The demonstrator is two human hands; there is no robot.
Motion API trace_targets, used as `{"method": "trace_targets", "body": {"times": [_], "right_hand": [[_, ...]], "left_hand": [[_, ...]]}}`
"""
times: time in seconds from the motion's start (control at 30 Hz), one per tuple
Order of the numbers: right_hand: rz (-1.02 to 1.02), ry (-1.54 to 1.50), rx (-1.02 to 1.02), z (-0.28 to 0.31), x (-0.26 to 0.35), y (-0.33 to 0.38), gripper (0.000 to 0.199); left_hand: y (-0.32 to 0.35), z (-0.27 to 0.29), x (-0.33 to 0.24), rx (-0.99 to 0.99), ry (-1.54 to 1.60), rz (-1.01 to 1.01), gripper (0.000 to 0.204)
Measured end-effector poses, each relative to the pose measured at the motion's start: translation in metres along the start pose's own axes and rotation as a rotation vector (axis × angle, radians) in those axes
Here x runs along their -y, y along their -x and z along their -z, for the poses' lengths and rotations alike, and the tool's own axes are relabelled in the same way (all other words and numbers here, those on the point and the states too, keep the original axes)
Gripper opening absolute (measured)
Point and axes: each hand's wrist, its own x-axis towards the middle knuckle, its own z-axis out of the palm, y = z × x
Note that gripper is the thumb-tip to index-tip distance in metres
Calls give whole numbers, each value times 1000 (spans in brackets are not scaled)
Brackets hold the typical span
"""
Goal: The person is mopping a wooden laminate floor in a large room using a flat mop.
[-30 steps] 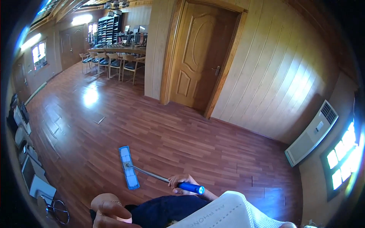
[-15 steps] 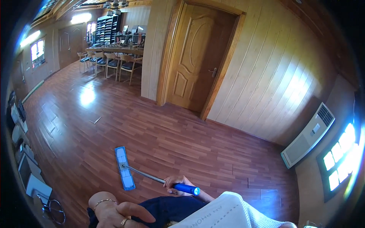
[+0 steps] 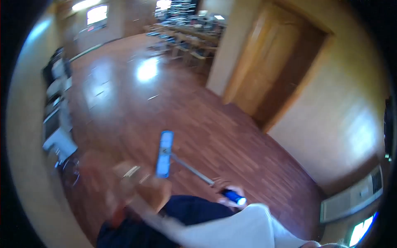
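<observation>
My right hand (image 3: pixel 226 196) is wrapped around the blue grip of the flat mop (image 3: pixel 164 153), its pad on the wood floor (image 3: pixel 231 136) at eleven o'clock. My left hand (image 3: pixel 140 186) is a blur at nine o'clock; I cannot tell its state. I should keep the pad flat and push steadily toward the door (image 3: pixel 275 70) at one o'clock.

floor (image 3: pixel 231 136): reddish-brown wood boards, glossy, with a bright patch of window glare far up the room. on it, before me: my flat mop's blue head (image 3: pixel 165 153), lying lengthwise on the boards, its grey pole slanting back toward me. at the far end stood wooden chairs and a table (image 3: pixel 186 41), blurred. along my left ran a row of pale objects (image 3: pixel 58 103), too smeared to tell apart.
</observation>
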Motion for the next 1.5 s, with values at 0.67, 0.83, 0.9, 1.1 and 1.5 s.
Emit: {"method": "trace_targets", "body": {"times": [0.67, 0.83, 0.9, 1.1, 1.5], "right_hand": [[243, -447, 194, 22, -118, -56, 34], [194, -142, -116, 86, -94, -3, 37], [80, 57, -227, 139, -31, 79, 38], [78, -184, -544, 68, 82, -26, 37], [-380, -835, 72, 38, 76, 3, 61]], "left_hand": [[32, -83, 212, -146, -874, 622, 29], [35, -58, 144, -78, -764, 886, 47], [47, -48, 134, -61, -888, 1060, 47], [113, -7, 35, -1201, 53, 762, 18], [106, -13, 9, -1430, -451, 805, 22]]}}
